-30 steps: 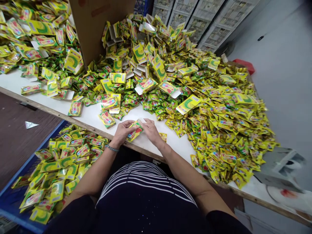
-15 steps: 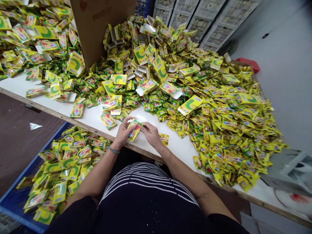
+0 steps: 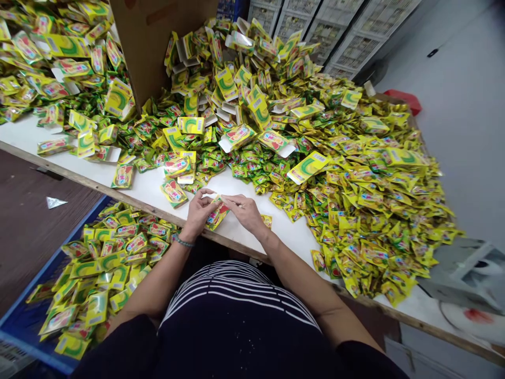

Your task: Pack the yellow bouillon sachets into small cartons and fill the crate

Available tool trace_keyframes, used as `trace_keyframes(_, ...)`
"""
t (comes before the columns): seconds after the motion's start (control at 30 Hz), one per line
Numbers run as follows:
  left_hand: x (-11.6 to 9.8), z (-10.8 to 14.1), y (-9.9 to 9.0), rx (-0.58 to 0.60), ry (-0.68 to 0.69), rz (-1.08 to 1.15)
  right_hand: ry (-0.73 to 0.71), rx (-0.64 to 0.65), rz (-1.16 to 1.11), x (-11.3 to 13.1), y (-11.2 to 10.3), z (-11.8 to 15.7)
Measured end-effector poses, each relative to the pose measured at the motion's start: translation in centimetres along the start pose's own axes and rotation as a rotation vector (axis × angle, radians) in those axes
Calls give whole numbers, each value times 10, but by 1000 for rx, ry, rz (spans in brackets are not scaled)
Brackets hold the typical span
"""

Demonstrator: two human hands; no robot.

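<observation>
A small yellow and green carton [image 3: 216, 215] with a red print is held over the front edge of the white table [image 3: 236, 243]. My left hand [image 3: 198, 213] is closed round its left side, thumb on the printed face. At the carton's top end, the fingertips of my right hand [image 3: 245, 213] are pressed together at the flap, touching it. A yellow packet [image 3: 267, 220] lies on the table, partly behind my right hand. Another carton [image 3: 174, 193] lies left of my left hand.
A large heap of yellow packets [image 3: 371, 195] covers the table's right side, with open cartons [image 3: 236, 138] piled behind my hands. A cardboard divider [image 3: 153, 52] stands at the back left. Below the table's left edge sits a blue crate [image 3: 43, 279] full of filled-looking cartons.
My right fingers have shifted slightly left over the carton's top end, and a white flap edge shows there. My left hand still grips the carton. The view has moved a little.
</observation>
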State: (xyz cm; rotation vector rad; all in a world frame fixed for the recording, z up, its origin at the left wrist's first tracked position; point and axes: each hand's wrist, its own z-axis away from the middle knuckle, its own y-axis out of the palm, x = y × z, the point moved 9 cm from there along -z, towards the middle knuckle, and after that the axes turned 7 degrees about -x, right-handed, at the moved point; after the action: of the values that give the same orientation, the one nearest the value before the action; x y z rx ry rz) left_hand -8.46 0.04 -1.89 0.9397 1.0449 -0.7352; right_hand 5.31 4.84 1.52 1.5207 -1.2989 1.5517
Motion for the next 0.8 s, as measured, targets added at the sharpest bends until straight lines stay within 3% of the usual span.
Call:
trace_keyframes(0.17,1,1,0,10,15,-21,242,-62,-342,-33,5,-2)
trace_keyframes(0.27,3,1,2,50,19,-49,326,-67,-386,-46,2,-4)
trace_keyframes(0.47,2,2,1,66,35,-50,152,123,-249,-26,3,1)
trace_keyframes(0.63,-1,5,3,83,9,-2,-58,4,-89,-12,2,22)
trace_keyframes(0.8,-3,2,7,39,-34,27,-165,-90,45,-2,23,41)
